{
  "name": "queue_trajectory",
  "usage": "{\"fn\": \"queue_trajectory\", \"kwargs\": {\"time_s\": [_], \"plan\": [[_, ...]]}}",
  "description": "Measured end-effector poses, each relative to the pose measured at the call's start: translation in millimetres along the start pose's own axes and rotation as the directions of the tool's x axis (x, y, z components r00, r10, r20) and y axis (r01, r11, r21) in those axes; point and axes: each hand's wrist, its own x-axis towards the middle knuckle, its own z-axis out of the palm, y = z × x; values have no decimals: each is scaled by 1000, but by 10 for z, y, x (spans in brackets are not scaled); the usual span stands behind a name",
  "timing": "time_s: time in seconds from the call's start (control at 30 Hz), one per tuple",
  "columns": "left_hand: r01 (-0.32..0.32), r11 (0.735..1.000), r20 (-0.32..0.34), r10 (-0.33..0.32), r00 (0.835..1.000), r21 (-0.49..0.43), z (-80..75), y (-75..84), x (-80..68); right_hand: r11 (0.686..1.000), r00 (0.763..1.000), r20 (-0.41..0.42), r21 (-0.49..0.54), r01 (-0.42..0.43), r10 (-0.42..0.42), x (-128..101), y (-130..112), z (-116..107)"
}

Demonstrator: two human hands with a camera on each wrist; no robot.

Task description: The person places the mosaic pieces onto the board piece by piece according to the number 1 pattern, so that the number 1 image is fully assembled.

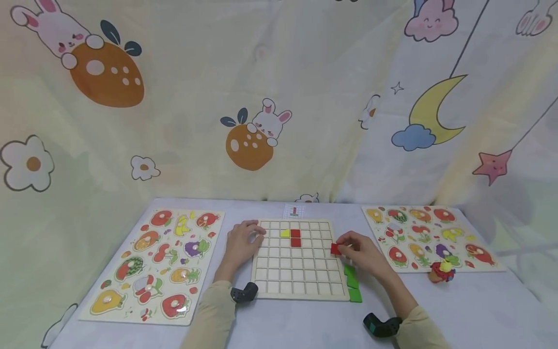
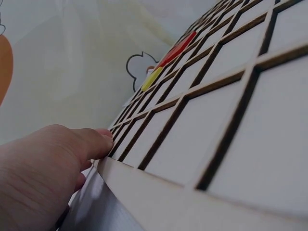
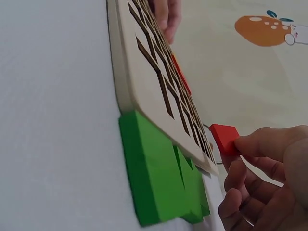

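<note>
A wooden grid board lies in the middle of the white table. My left hand holds its upper left edge, the thumb at the rim in the left wrist view. Over the board's right edge, my right hand pinches a red square tile between thumb and fingers. Two red tiles sit one above the other in upper cells of the grid. Directly left of the upper one is a yellow piece with a slanted side. Several green pieces lie along the board's lower right edge.
Fruit puzzle boards lie on both sides, one at the left and one at the right. A small printed card is behind the grid board. A small colourful figure stands by the right puzzle's front edge. Patterned cloth hangs behind.
</note>
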Motion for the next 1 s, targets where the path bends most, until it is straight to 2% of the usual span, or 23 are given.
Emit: {"fn": "queue_trajectory", "kwargs": {"time_s": [0.4,0.77,1.0], "plan": [[-12,1000,-17,12,1000,-10,5,-15,-22,999,999,14,21,46,-46,42,-65,137],[4,1000,-8,-4,1000,-4,-10,23,-18,995,995,-6,-19,102,-102,108,-196,276],[-3,1000,-11,3,1000,1,-7,26,-20,995,995,3,-10,100,-100,143,-243,355]]}}
